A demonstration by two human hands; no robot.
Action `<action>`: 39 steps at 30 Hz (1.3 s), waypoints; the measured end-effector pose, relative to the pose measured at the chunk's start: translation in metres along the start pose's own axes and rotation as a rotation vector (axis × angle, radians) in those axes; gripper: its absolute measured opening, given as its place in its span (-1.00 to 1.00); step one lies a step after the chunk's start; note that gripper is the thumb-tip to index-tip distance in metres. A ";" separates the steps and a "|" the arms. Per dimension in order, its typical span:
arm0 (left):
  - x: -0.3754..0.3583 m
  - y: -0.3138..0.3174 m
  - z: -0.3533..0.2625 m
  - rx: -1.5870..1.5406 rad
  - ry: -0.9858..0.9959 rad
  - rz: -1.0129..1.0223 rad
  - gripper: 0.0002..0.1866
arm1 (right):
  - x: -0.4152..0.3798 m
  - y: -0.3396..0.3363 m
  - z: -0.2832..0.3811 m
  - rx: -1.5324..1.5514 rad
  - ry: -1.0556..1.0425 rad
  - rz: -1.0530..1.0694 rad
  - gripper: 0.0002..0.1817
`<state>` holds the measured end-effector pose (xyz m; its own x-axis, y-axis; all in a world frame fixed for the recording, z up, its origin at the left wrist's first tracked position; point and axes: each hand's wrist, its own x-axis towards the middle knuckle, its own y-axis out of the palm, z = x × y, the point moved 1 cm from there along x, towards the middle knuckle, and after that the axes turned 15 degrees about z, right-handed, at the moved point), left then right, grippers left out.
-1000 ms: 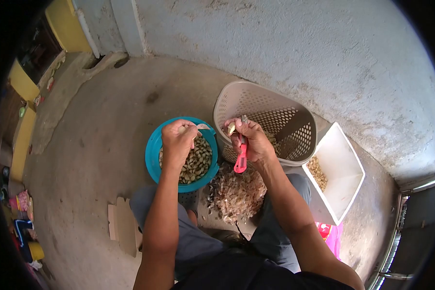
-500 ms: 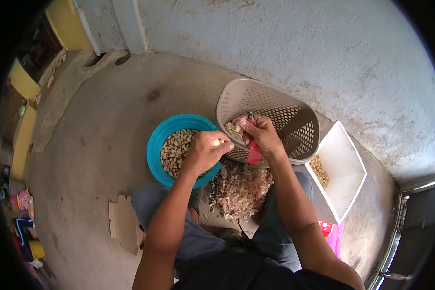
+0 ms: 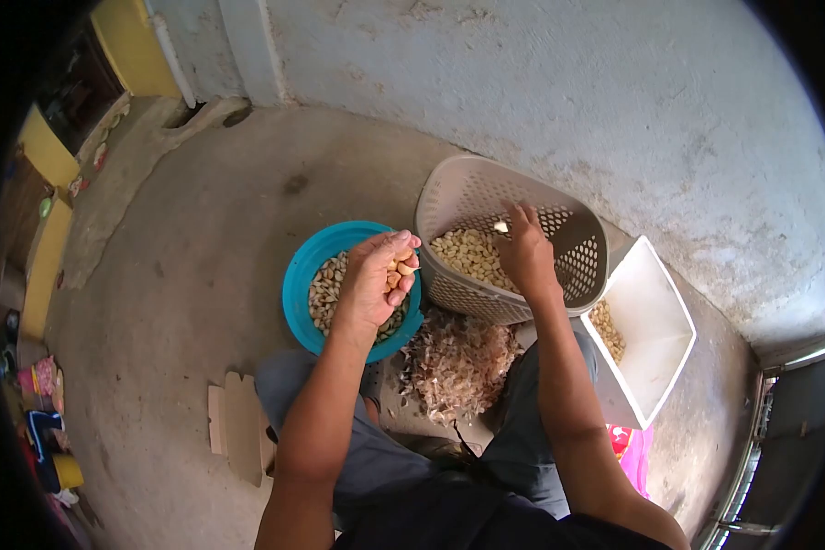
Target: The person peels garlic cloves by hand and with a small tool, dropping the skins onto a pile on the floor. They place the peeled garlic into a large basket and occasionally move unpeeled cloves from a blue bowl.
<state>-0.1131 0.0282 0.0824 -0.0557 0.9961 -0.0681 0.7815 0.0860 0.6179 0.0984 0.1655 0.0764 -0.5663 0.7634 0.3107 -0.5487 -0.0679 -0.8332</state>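
Note:
My left hand (image 3: 368,282) is turned palm up over the teal basin (image 3: 295,312), its fingers curled round several garlic cloves (image 3: 401,271). Unpeeled cloves (image 3: 324,291) lie in the basin. My right hand (image 3: 528,249) reaches into the beige perforated basket (image 3: 449,188), above pale peeled cloves (image 3: 472,254). A small white piece (image 3: 500,226) shows by its fingertips; whether the fingers grip it cannot be made out. The red-handled tool is hidden from view.
A heap of peelings (image 3: 456,367) lies between my legs, in front of the basket. To the right stands a white box (image 3: 649,339) with cloves inside. Cardboard (image 3: 238,426) lies at the lower left, and a wall (image 3: 596,101) rises behind the basket.
My right hand has moved into the basket, and the red-handled tool has gone out of sight. My left hand has turned palm up, showing several cloves.

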 end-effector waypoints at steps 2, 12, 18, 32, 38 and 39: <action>0.001 -0.001 0.002 -0.017 -0.003 -0.003 -0.72 | 0.002 -0.002 0.018 0.272 -0.036 0.221 -0.63; 0.005 0.004 0.002 0.130 0.079 -0.075 -0.69 | 0.002 0.030 0.090 0.700 -0.164 0.286 -0.73; 0.003 -0.001 0.002 0.249 0.032 -0.023 -0.68 | 0.012 0.039 0.074 0.759 -0.300 0.204 -0.82; 0.005 -0.008 0.005 0.006 0.062 -0.223 -0.68 | -0.002 0.041 0.091 0.724 -0.100 0.438 -0.74; 0.004 -0.003 0.004 -0.063 0.072 -0.219 -0.68 | -0.002 0.042 0.085 0.935 -0.045 0.461 -0.81; 0.005 -0.006 0.006 -0.065 0.084 -0.220 -0.70 | -0.001 0.034 0.083 0.990 0.045 0.522 -0.81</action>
<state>-0.1141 0.0322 0.0740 -0.2736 0.9512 -0.1430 0.7033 0.2992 0.6448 0.0294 0.1090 0.0862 -0.8585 0.5128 -0.0041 -0.5087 -0.8526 -0.1196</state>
